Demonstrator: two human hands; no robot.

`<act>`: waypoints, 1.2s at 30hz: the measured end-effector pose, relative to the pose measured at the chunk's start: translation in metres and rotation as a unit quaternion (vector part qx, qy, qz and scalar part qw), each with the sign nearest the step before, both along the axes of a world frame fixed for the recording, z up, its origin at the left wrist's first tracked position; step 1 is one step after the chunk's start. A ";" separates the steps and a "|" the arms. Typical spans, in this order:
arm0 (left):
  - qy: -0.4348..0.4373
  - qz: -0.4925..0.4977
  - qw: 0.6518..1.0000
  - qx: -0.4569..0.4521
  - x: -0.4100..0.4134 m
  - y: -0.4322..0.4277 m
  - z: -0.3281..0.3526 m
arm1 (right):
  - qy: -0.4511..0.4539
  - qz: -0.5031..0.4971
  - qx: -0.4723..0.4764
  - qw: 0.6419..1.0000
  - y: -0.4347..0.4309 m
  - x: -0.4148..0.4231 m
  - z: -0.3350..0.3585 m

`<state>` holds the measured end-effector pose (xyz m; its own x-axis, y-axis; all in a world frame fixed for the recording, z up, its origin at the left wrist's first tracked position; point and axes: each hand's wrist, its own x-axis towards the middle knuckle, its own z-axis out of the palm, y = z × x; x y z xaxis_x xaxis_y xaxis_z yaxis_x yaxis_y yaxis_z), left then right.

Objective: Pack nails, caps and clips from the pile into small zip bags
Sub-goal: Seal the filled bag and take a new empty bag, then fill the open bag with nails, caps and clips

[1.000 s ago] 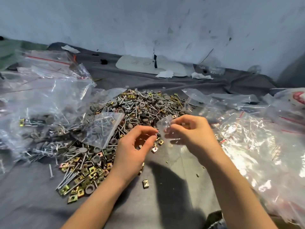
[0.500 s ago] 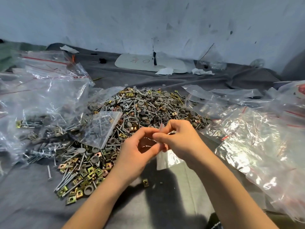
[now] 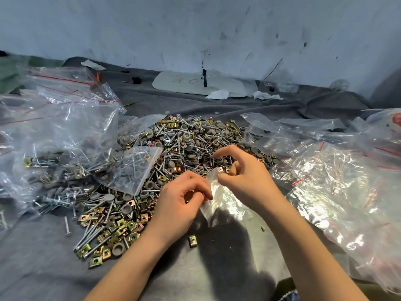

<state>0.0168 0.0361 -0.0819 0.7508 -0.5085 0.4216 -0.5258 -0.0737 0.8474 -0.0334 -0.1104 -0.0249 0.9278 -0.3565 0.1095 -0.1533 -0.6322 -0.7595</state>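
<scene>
A grey cloth (image 3: 43,257) covers the work surface. On it, large clear bags (image 3: 336,192) lie heaped at the left and right. Between them sits the pile (image 3: 184,144) of nails, grey caps and brass clips, with one filled zip bag (image 3: 134,168) resting on its left slope. Just in front of the pile, the left hand (image 3: 180,205) and the right hand (image 3: 245,181) each pinch the upper edge of a clear small zip bag (image 3: 225,203) with curled fingers. A lone clip (image 3: 191,240) lies on the cloth near the left wrist.

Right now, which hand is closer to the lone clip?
Left. The left hand, holding the bag, is just beyond the clip; the right hand, also on the bag, is farther right.
</scene>
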 end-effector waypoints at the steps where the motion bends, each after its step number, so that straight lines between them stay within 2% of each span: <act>1: 0.003 -0.007 1.000 -0.001 -0.001 0.000 0.000 | 0.009 0.013 -0.024 1.000 0.001 0.000 0.001; 4: 0.023 -0.061 0.998 -0.006 -0.003 0.003 0.001 | 0.026 -0.016 -0.103 0.994 0.001 0.003 0.002; 8: -0.012 -0.069 0.997 0.038 -0.002 0.006 0.000 | 0.025 -0.088 -0.083 0.992 -0.013 0.007 0.000; 9: 0.001 -0.065 0.998 0.015 -0.001 0.005 0.000 | 0.022 -0.086 -0.062 0.994 -0.016 0.007 0.000; 12: 0.094 -0.072 0.986 -0.118 0.002 0.006 0.005 | -0.030 0.003 0.090 0.996 -0.016 0.008 0.000; 14: 0.146 -0.049 0.967 -0.203 0.006 0.010 0.006 | -0.030 0.068 0.106 0.992 -0.012 0.009 -0.002; 17: 0.150 0.031 0.956 -0.249 0.012 0.013 0.003 | -0.024 0.094 0.120 0.988 -0.008 0.016 -0.010; 18: 0.143 0.052 0.955 -0.254 0.013 0.014 0.003 | -0.021 0.074 0.101 0.992 -0.008 0.020 -0.013; 20: 0.121 0.072 0.954 -0.263 0.014 0.014 0.003 | 0.023 0.031 -0.019 0.999 -0.011 0.027 -0.021; 22: 0.113 0.069 0.953 -0.272 0.012 0.015 0.003 | 0.084 0.001 -0.130 0.988 -0.011 0.032 -0.032; 23: 0.114 0.063 0.953 -0.275 0.012 0.016 0.003 | 0.104 -0.009 -0.146 0.984 -0.010 0.033 -0.038; 28: 0.079 0.068 0.958 -0.268 0.010 0.016 0.003 | 0.068 -0.016 -0.169 0.983 0.001 0.038 -0.048; 33: -0.001 0.100 0.975 -0.198 0.005 0.016 0.003 | 0.081 -0.009 -0.117 0.990 0.010 0.044 -0.050; 36: -0.027 0.100 0.977 -0.184 0.003 0.015 0.004 | 0.079 -0.008 -0.127 0.989 0.009 0.046 -0.050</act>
